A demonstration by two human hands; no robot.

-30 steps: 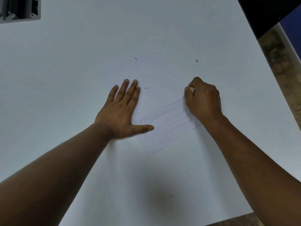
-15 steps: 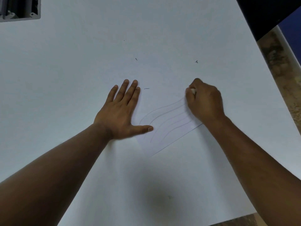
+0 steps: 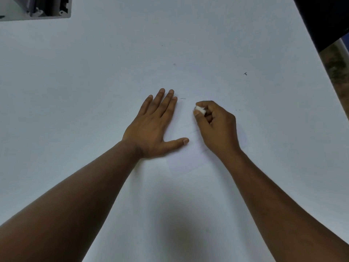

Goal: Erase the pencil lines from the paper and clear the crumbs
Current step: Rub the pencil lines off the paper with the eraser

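A small white sheet of paper (image 3: 186,159) lies on the white table, faint pencil lines (image 3: 194,131) crossing it. My left hand (image 3: 154,127) presses flat on the paper's left edge, fingers straight and thumb stretched out. My right hand (image 3: 217,125) grips a small white eraser (image 3: 200,110) between thumb and fingers, over the paper's upper middle. This hand covers much of the sheet and most of the lines. A few dark crumbs (image 3: 245,73) lie scattered on the table beyond the hands.
A grey metal frame piece (image 3: 43,10) sits at the table's (image 3: 94,82) far left corner. A dark object (image 3: 324,19) fills the top right, beside a strip of brown floor (image 3: 338,72) past the table's right edge.
My right hand with the eraser has moved left across the paper, closer to my left hand, and now hides most of the lines. The left hand still holds the sheet down.
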